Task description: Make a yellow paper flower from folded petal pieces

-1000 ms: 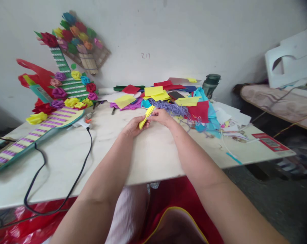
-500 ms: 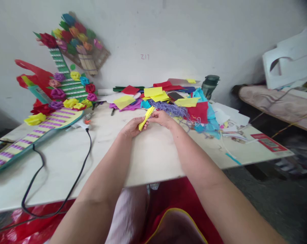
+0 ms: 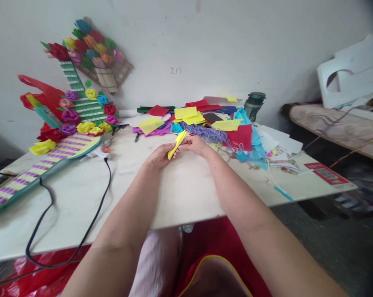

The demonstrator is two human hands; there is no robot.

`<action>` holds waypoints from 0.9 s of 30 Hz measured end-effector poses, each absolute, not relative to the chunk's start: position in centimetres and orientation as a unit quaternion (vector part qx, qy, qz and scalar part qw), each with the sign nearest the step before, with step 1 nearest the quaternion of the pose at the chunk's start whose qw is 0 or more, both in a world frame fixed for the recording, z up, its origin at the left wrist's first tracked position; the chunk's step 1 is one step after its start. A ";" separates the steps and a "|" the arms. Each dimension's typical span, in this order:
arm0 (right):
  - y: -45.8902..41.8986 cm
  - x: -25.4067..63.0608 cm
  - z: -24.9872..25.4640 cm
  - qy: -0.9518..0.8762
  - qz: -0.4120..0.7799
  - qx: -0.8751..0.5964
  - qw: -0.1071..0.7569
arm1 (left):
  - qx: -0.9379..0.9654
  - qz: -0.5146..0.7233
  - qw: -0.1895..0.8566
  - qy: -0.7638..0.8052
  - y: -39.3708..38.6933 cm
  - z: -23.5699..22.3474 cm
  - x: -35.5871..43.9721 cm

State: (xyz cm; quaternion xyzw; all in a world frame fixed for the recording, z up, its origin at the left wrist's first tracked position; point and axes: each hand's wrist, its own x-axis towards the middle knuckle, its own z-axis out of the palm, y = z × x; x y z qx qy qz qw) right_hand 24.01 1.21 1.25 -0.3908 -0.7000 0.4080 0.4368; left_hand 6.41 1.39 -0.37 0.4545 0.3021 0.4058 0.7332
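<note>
A narrow, folded strip of yellow crepe paper [image 3: 177,144] is held upright and tilted over the white table [image 3: 189,194]. My left hand [image 3: 163,156] is closed around its lower part, thumb and fingers pressing the folds. From the other side, my right hand [image 3: 194,145] pinches at the paper's right edge with thumb and forefinger; its other fingers are curled. Whether a thread is also in that pinch is too small to tell. Behind the hands lie yellow paper squares [image 3: 185,112] and a tangle of purple yarn [image 3: 205,132].
To the left stand a striped board decorated with paper flowers [image 3: 90,109] and a glue gun [image 3: 101,152] with a black cord [image 3: 107,181]. A dark bottle [image 3: 254,105] stands at the back right. Red paper [image 3: 240,137] and white scraps [image 3: 282,140] lie on the right.
Both hands stay almost in place around the yellow paper, with only a slight shift of the fingers and paper. The view has moved a little.
</note>
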 end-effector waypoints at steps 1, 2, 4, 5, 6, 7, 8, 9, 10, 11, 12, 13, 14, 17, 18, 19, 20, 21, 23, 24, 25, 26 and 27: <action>1.2 24.0 1.2 -0.698 0.409 -0.390 0.439 | 0.458 0.405 0.732 0.302 1.5 -0.4 6.4; 1.3 24.0 1.2 -0.697 0.408 -0.391 0.441 | 0.461 0.404 0.731 0.301 1.5 -0.5 6.3; 1.3 23.9 1.2 -0.697 0.404 -0.396 0.442 | 0.465 0.403 0.729 0.298 1.6 -0.6 6.2; 1.3 23.9 1.2 -0.697 0.400 -0.399 0.441 | 0.466 0.403 0.729 0.297 1.7 -0.6 6.2; 1.3 23.9 1.2 -0.699 0.395 -0.402 0.440 | 0.467 0.402 0.729 0.297 1.7 -0.6 6.2; 1.3 23.8 1.2 -0.701 0.389 -0.405 0.440 | 0.467 0.402 0.729 0.298 1.7 -0.6 6.2; 1.3 23.8 1.2 -0.704 0.383 -0.407 0.438 | 0.467 0.402 0.728 0.300 1.6 -0.6 6.2; 1.2 23.8 1.2 -0.707 0.378 -0.410 0.436 | 0.468 0.402 0.727 0.302 1.6 -0.5 6.2; 1.2 23.8 1.3 -0.709 0.373 -0.413 0.433 | 0.470 0.402 0.725 0.304 1.6 -0.5 6.1; 1.2 23.8 1.3 -0.710 0.370 -0.417 0.429 | 0.473 0.401 0.723 0.306 1.6 -0.4 6.1; 1.2 23.8 1.3 -0.710 0.369 -0.422 0.426 | 0.477 0.400 0.720 0.306 1.5 -0.4 6.1; 1.3 23.7 1.2 -0.708 0.370 -0.427 0.423 | 0.482 0.398 0.719 0.305 1.5 -0.4 6.1; 1.3 23.7 1.2 -0.706 0.372 -0.431 0.422 | 0.487 0.396 0.717 0.304 1.6 -0.4 6.0; 1.4 23.5 1.1 -0.701 0.375 -0.437 0.421 | 0.501 0.397 0.708 0.301 1.7 -0.5 6.0; 1.4 23.5 1.1 -0.701 0.373 -0.439 0.421 | 0.504 0.399 0.704 0.302 1.7 -0.5 6.0; 1.4 23.5 1.1 -0.701 0.369 -0.442 0.421 | 0.506 0.403 0.699 0.304 1.8 -0.5 6.0; 1.3 23.5 1.1 -0.702 0.366 -0.444 0.419 | 0.507 0.408 0.694 0.307 1.8 -0.5 6.0; 1.3 23.5 1.1 -0.705 0.364 -0.445 0.416 | 0.506 0.415 0.690 0.309 1.8 -0.5 6.0; 1.3 23.8 1.2 -0.711 0.360 -0.444 0.409 | 0.500 0.428 0.685 0.313 1.7 -0.3 6.0; 1.3 23.9 1.2 -0.715 0.358 -0.444 0.405 | 0.496 0.433 0.684 0.314 1.6 -0.2 6.1; 1.3 24.1 1.3 -0.717 0.357 -0.444 0.403 | 0.491 0.436 0.685 0.316 1.5 -0.1 6.1; 1.3 24.2 1.3 -0.718 0.357 -0.442 0.402 | 0.487 0.438 0.685 0.319 1.5 0.1 6.1; 1.4 24.3 1.3 -0.718 0.359 -0.439 0.404 | 0.484 0.440 0.684 0.324 1.4 0.1 6.1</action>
